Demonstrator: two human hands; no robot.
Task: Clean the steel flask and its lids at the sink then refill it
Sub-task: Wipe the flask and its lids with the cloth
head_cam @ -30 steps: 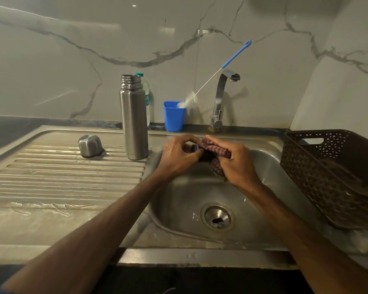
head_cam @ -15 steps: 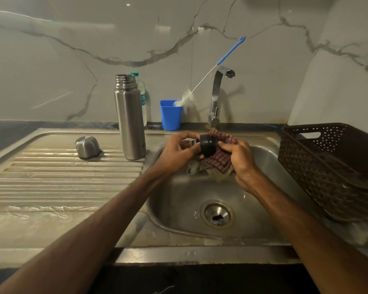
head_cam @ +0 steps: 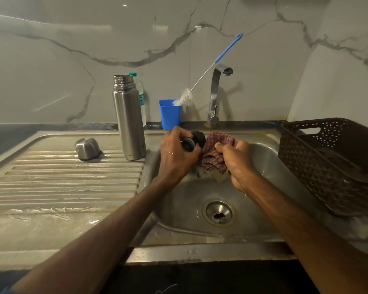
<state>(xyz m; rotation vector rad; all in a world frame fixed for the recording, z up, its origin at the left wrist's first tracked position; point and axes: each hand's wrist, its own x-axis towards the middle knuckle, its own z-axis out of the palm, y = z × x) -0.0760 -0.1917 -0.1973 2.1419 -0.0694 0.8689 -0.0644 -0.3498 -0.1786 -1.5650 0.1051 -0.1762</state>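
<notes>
The steel flask (head_cam: 129, 119) stands upright and uncapped on the drainboard, just left of the sink basin (head_cam: 270, 166). Its steel cup lid (head_cam: 87, 148) rests upside down further left on the ribs. Over the basin, my left hand (head_cam: 176, 158) grips the black inner stopper lid (head_cam: 194, 141). My right hand (head_cam: 236, 160) bunches a red checked cloth (head_cam: 215, 153) that touches the stopper from the right. The tap (head_cam: 216, 92) shows no running water.
A blue cup (head_cam: 170, 114) with a long blue-handled bottle brush (head_cam: 210, 68) stands behind the sink. A plastic water bottle (head_cam: 141, 98) is behind the flask. A dark brown perforated basket (head_cam: 336, 162) sits right of the basin. Water pools on the drainboard (head_cam: 51, 187).
The stopper came out from under the cloth and now sits exposed in my left hand. My right hand drew the cloth to the right and lower.
</notes>
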